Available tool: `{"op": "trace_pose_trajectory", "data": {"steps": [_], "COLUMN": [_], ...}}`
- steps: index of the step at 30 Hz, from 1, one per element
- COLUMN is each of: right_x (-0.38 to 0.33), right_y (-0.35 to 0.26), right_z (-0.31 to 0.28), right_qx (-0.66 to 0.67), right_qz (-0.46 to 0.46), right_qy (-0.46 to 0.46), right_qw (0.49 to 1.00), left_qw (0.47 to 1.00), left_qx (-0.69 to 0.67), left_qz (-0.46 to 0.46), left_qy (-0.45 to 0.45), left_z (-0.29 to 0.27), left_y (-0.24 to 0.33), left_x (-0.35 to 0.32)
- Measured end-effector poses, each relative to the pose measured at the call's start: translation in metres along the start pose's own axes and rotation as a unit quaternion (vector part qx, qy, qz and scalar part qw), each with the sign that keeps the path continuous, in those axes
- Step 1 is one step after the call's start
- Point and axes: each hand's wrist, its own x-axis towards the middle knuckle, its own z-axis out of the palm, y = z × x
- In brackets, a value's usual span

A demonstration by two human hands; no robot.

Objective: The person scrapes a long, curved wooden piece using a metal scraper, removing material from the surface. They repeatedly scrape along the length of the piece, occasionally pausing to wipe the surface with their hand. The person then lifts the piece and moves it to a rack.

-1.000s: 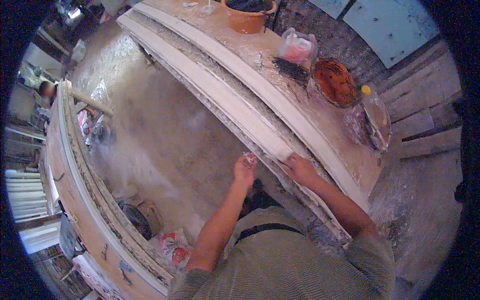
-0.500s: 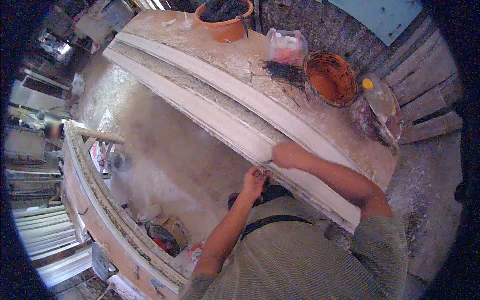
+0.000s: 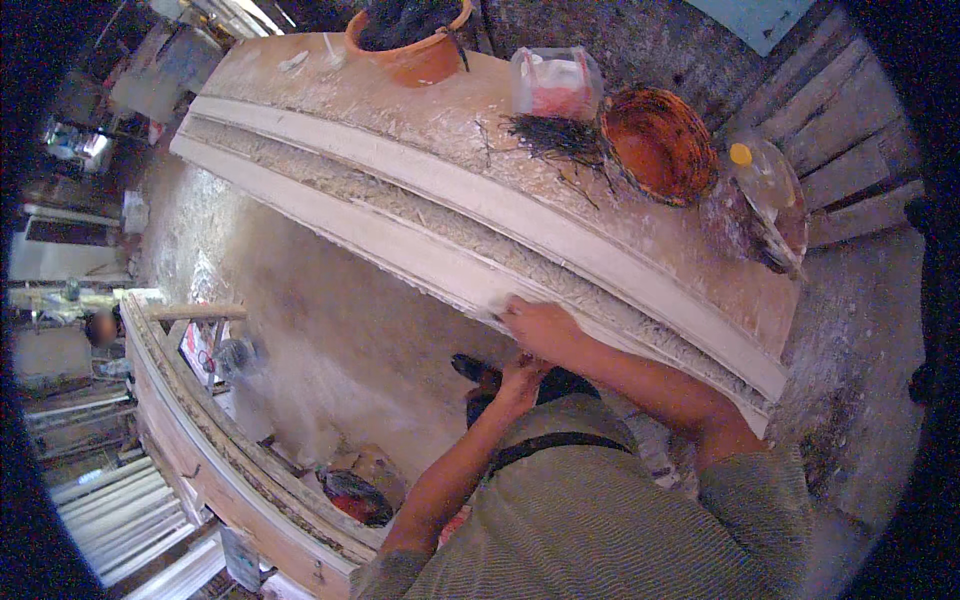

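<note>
A long white plaster-like strip (image 3: 330, 215) runs diagonally along the near edge of the workbench (image 3: 640, 235). Behind it lies a second white strip (image 3: 450, 185), with a rough fibrous groove (image 3: 400, 205) between them. My right hand (image 3: 540, 328) is closed, its fingertips on the front edge of the near strip; whatever they may hold is too blurred to make out. Just below it, in front of the strip's edge, is my left hand (image 3: 522, 376). Its fingers are mostly hidden at the right wrist.
Along the back of the bench stand an orange tub (image 3: 410, 62) with dark contents, a clear plastic container (image 3: 556, 84), dark wiry bits (image 3: 555, 138), an orange-lined basket (image 3: 658, 145) and a yellow-capped bottle (image 3: 758, 178). A curved wooden bench (image 3: 240, 455) stands at left.
The strips appear shifted in view as my head turned. My right hand has moved to the near strip's front edge, and my left hand has dropped away from that edge toward my body.
</note>
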Motion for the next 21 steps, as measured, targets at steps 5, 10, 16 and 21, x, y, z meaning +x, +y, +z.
{"op": "trace_pose_trajectory", "data": {"steps": [5,10,16,21], "right_x": [0.095,-0.011,-0.149,-0.079], "right_y": [-0.027,0.008,0.024,-0.019], "right_z": [0.007,-0.001,-0.017,-0.02], "right_qx": [0.065,0.06,0.014,-0.089], "right_qz": [-0.016,0.0,0.15,0.013], "right_qy": [0.098,-0.014,-0.105,-0.037], "right_qw": [0.993,0.998,0.983,0.995], "left_qw": [0.99,0.984,0.985,0.957], "left_qx": [0.129,0.157,0.149,0.175], "left_qz": [0.048,0.067,0.08,0.136], "left_qy": [0.04,0.05,0.04,0.189], "left_z": [-0.002,0.002,-0.026,-0.154], "left_y": [-0.007,-0.007,0.003,0.006], "left_x": [0.012,0.012,0.008,-0.04]}}
